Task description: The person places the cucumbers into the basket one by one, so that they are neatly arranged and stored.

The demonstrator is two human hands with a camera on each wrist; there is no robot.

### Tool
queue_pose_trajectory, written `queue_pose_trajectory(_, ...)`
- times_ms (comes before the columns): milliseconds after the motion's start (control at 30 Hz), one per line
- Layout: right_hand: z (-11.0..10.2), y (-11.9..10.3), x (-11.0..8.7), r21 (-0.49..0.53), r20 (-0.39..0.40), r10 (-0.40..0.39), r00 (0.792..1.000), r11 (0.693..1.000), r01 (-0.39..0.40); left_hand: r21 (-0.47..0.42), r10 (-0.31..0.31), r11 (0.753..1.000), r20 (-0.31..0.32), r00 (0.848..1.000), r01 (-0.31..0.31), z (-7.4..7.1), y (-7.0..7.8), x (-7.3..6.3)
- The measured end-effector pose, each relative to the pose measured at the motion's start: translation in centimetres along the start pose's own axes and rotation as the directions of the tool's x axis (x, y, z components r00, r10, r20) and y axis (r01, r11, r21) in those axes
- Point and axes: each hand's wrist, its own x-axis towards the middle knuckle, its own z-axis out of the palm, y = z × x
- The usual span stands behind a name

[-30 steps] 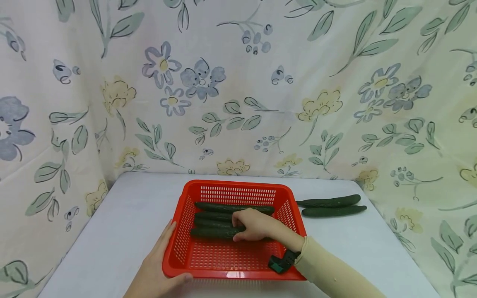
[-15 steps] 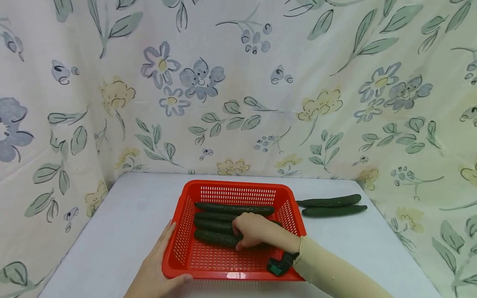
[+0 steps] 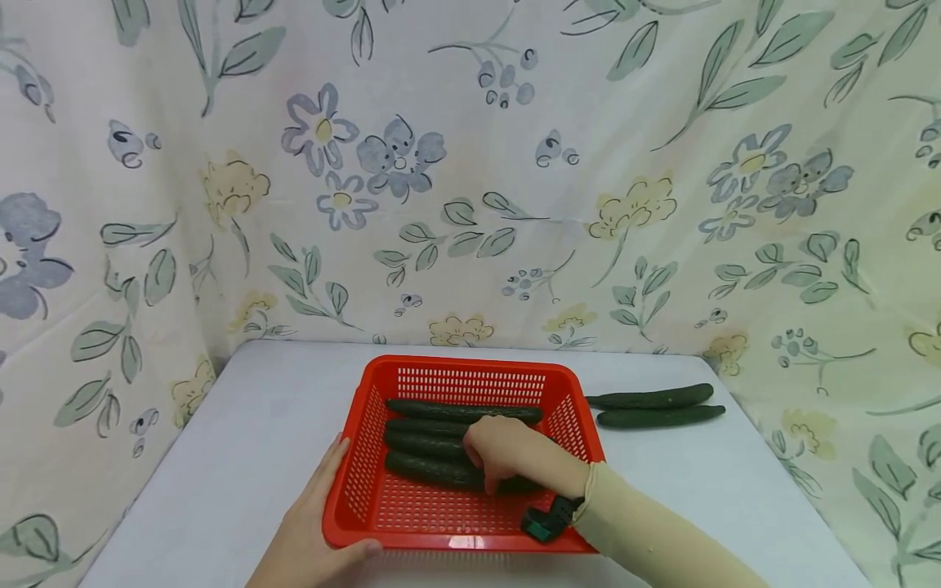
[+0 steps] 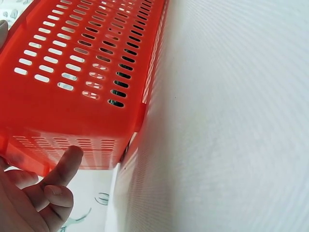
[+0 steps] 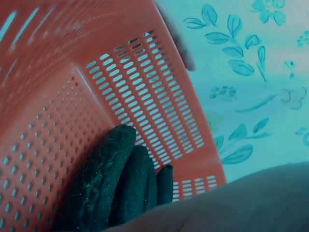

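My right hand point(image 3: 507, 447) reaches into a red plastic basket point(image 3: 412, 539) and grips the frontmost cucumber point(image 3: 430, 472), its thumb at the near side and its other fingers hidden behind. Several dark green cucumbers lie side by side across the basket; the rearmost cucumber point(image 3: 463, 411) is close to the back wall. In the right wrist view their ends point(image 5: 123, 137) point toward the slotted side wall. At the basket's front left corner, my left hand point(image 3: 309, 523) holds the rim, thumb along the front and fingers along the left side. The left wrist view has its fingers point(image 4: 67, 164) near the slotted wall.
Two more cucumbers, a rear one point(image 3: 654, 398) and a front one point(image 3: 662, 417), lie on the white table point(image 3: 243, 457) right of the basket. A floral curtain point(image 3: 470, 163) hangs behind and at the sides. A dark device point(image 3: 547, 523) sits on the right wrist.
The frontmost cucumber has shifted slightly toward the front and right with my right hand, widening the gap to the row behind. The left hand and basket hold their place.
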Motion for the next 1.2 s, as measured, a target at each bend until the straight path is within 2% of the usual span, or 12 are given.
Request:
queue_pose_trajectory(100,-0.3,0.5,0.1,0.022,0.023,-0.016,1.0,1.0,0.016,-0.008,-0.001,1.0,0.001,1.0,0.001,0.1,-0.1,0.1)
queue_pose_trajectory(200,-0.7,1.4,0.1,0.094,-0.001,-0.072,0.997,0.993,0.071,0.0,0.003,1.0,-0.005,1.0,-0.003,0.1,-0.2,0.0)
queue_pose_trajectory(333,-1.7,2.8,-0.1,0.239,-0.099,-0.12,0.988,0.961,0.141,0.006,0.013,1.0,-0.004,1.0,-0.013,0.1,-0.2,0.1)
queue_pose_trajectory(467,-2.9,4.3,-0.9,0.36,-0.233,-0.089,0.968,0.917,0.171,-0.002,0.01,1.0,-0.003,1.0,-0.01,0.1,-0.1,0.0)
queue_pose_trajectory(633,-3.7,6.6,-1.9,0.463,-0.387,-0.006,0.922,0.863,0.2,-0.003,0.006,1.0,-0.007,1.0,-0.007,0.1,0.0,0.0)
queue_pose_trajectory(767,-3.3,8.5,-3.0,0.545,-0.487,0.077,0.87,0.805,0.234,0.001,0.014,1.0,-0.007,1.0,-0.014,0.0,0.1,-0.1)
queue_pose_trajectory(967,-2.0,11.8,-4.8,0.634,-0.555,0.215,0.804,0.735,0.242,-0.01,-0.002,1.0,-0.005,1.0,0.002,0.1,0.1,-0.1)
queue_pose_trajectory(1067,-1.4,13.2,-5.8,0.657,-0.571,0.276,0.773,0.718,0.228,-0.017,-0.011,1.0,-0.003,1.0,0.011,0.1,0.2,-0.1)
queue_pose_trajectory(1200,-0.5,15.0,-7.1,0.655,-0.608,0.334,0.721,0.724,0.216,-0.026,-0.025,0.999,-0.001,1.0,0.025,0.1,0.2,-0.1)
